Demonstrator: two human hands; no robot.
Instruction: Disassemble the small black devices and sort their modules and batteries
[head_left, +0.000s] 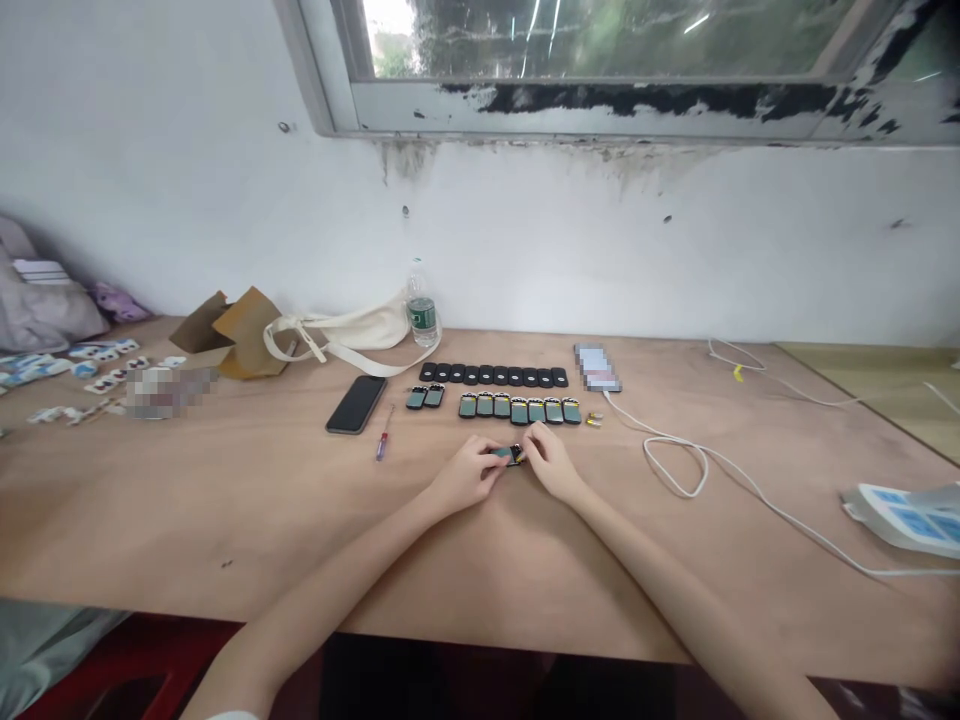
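Observation:
My left hand [471, 475] is closed on the left end of a small opened device [507, 456], a green board in a black case. At its right end, the fingers of my right hand [551, 462] are pinched together by a bit of yellow and metal; what exactly they grip is hidden. Just beyond my hands lies a row of similar open devices [501, 404], several with yellow strips along the top. Two more open devices [425, 397] sit left of that row. Behind them runs a line of black case covers [499, 376]. Small yellow-and-silver pieces [594, 420] lie at the row's right end.
A screwdriver [382, 445] and a black phone [357, 404] lie to the left. Behind are a cloth bag [360, 325], a water bottle [422, 315] and a brown paper bag [251, 335]. A second phone [598, 368] trails a white cable [731, 470] toward a power strip [907, 518].

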